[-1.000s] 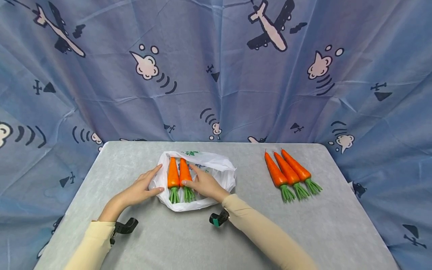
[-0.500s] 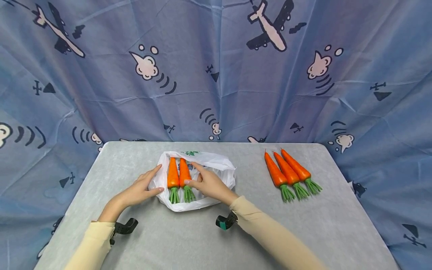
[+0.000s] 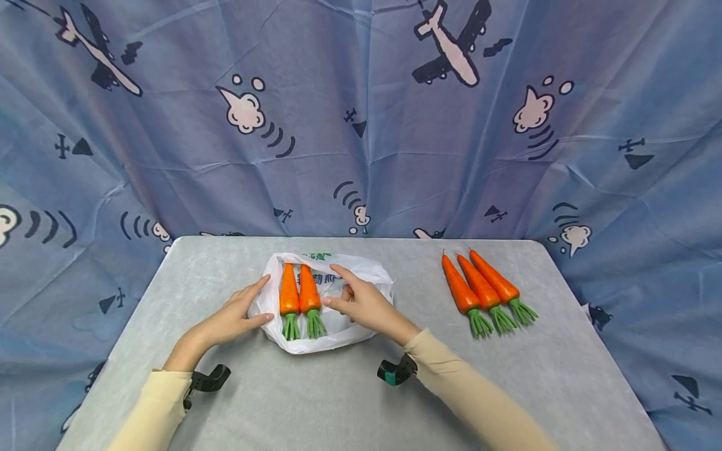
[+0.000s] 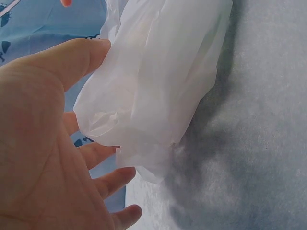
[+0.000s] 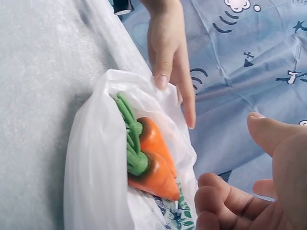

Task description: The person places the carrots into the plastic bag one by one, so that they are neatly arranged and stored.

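Note:
An open white plastic bag [image 3: 369, 268] lies on the table with two orange carrots [image 3: 289, 294] side by side in it, green tops toward the person. At its left rim is my left hand [image 3: 228, 321], thumb and fingers spread; in the left wrist view the thumb tip meets the bag's side [image 4: 153, 76]. Above the bag's right half, my right hand [image 3: 363, 305] has nothing in its grasp, its index finger extended and thumb apart from the nearer carrot [image 3: 309, 289]. In the right wrist view both carrots [image 5: 158, 177] show inside the bag, clear of the right fingers [image 5: 211, 196].
Three more carrots [image 3: 479, 285] lie in a slanted row on the right of the grey table [image 3: 316, 401], green tops toward the person. A blue curtain [image 3: 316, 188] with printed planes hangs behind the table. Each wrist carries a black camera mount [image 3: 397, 371].
My right hand has let go of the right-hand carrot in the bag and drawn back to the right. The left hand and the bag stay in place.

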A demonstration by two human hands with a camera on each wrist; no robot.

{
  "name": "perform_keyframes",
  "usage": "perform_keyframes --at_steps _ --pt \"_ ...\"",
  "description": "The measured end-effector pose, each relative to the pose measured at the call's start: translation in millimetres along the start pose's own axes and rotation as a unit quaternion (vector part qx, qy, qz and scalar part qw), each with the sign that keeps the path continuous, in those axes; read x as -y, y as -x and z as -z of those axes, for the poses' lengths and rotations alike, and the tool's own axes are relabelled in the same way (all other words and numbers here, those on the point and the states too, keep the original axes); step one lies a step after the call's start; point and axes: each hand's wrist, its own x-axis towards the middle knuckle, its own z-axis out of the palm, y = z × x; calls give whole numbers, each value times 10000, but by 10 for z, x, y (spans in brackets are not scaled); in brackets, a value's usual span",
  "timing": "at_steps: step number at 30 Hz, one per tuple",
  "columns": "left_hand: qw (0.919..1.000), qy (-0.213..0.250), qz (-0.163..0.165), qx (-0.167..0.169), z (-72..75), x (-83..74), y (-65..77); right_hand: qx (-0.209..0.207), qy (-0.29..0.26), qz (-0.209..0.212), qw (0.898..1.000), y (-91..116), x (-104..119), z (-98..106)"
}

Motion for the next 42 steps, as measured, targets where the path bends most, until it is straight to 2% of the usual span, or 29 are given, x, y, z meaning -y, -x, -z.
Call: perform_keyframes --at_steps 13,22,33,42 --pt "10000 32 -46 -23 -4 11 10 -253 -44 57 9997 133 -51 306" --pt "10000 28 -37 -14 8 12 10 -497 -97 141 9986 222 -153 595" --pt "10000 29 -33 -27 8 17 14 -726 -43 -274 9970 335 -312 859" --pt "10000 12 -26 -18 8 24 7 -854 -83 -423 9954 407 -447 1020"
